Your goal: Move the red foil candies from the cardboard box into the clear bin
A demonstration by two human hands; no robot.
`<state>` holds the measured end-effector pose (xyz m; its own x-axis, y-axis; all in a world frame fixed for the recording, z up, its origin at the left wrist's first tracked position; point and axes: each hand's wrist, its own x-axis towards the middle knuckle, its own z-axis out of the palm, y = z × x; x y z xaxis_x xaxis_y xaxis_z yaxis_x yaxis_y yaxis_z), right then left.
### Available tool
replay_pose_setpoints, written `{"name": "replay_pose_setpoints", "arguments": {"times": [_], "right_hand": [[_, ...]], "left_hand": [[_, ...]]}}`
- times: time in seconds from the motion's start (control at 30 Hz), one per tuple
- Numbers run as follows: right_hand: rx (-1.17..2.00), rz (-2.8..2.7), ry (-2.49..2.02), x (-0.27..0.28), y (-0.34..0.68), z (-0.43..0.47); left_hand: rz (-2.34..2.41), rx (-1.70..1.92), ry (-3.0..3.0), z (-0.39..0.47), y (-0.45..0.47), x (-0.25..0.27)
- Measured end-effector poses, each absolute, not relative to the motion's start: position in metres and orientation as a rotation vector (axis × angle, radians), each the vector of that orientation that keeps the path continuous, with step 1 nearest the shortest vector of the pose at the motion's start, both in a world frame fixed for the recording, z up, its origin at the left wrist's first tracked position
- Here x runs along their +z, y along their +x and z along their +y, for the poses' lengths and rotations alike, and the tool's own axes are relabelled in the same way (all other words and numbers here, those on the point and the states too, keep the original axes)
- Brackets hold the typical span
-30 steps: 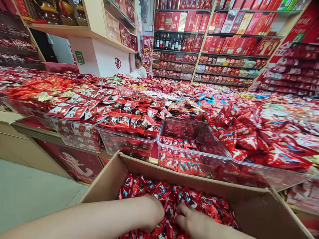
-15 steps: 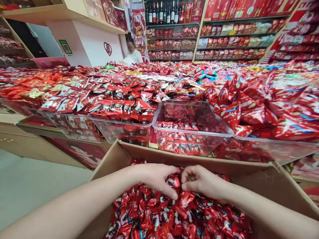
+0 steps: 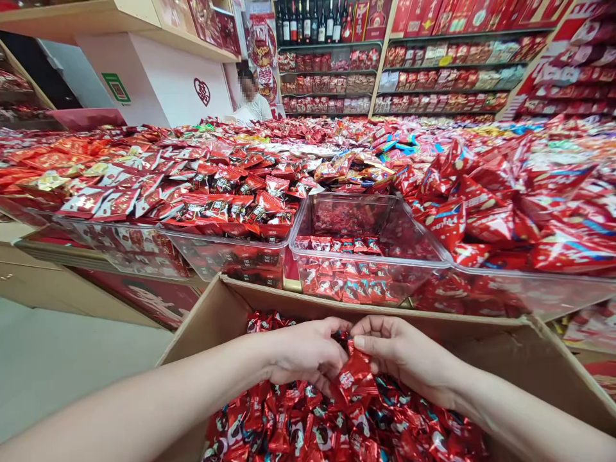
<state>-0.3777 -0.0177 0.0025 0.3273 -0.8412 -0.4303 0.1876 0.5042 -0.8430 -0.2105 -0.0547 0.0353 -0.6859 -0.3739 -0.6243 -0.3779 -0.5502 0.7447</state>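
Inside an open cardboard box [image 3: 308, 301], my two hands meet over a heap of red foil-wrapped candies [image 3: 298, 427]. My right hand [image 3: 402, 350] is closed, with thumb and fingers pinching the top end of a shiny red wrapped candy [image 3: 357, 378]. My left hand [image 3: 305, 353] touches the same spot from the other side. Its fingers curl inward around candy wrappers, and a bit of dark red foil shows between the two hands. How many candies the left hand holds is hidden.
Beyond the box, a clear plastic bin [image 3: 370, 260] holds neat rows of small red candies along its front left. Bins piled with black-and-red packets [image 3: 235, 208] and large red pouches [image 3: 491, 221] flank it. A person [image 3: 253, 99] is at the back, before shelves of bottles [image 3: 312, 22].
My right thumb and fingers have closed on the end of a red candy. My left hand has turned, its fingers curling under toward the right hand. The view has shifted slightly.
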Motion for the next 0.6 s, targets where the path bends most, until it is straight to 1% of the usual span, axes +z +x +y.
{"name": "replay_pose_setpoints", "arguments": {"times": [0.07,0.13,0.23,0.3,0.4,0.47,0.5,0.6], "right_hand": [[-0.775,1.039,-0.793,0.003,-0.377,-0.016],[-0.789,1.045,-0.806,0.004,-0.376,-0.015],[-0.833,1.033,-0.808,0.007,-0.374,-0.012],[-0.874,1.021,-0.833,0.011,-0.374,-0.01],[-0.878,0.985,-0.938,0.018,-0.375,-0.008],[-0.87,0.988,-1.13,0.024,-0.378,-0.005],[-0.892,1.005,-1.299,0.027,-0.38,-0.004],[-1.011,0.981,-1.985,0.031,-0.385,0.0]], "left_hand": [[1.344,2.568,-1.201,-0.053,-0.212,0.037],[1.416,2.6,-1.15,-0.052,-0.212,0.037],[1.647,2.457,-1.144,-0.053,-0.211,0.035],[1.663,2.362,-1.108,-0.054,-0.209,0.034],[1.689,2.377,-1.138,-0.055,-0.207,0.036],[1.75,2.421,-1.227,-0.055,-0.206,0.04],[1.758,2.43,-1.261,-0.054,-0.206,0.043],[1.61,2.477,-1.315,-0.056,-0.205,0.056]]}}
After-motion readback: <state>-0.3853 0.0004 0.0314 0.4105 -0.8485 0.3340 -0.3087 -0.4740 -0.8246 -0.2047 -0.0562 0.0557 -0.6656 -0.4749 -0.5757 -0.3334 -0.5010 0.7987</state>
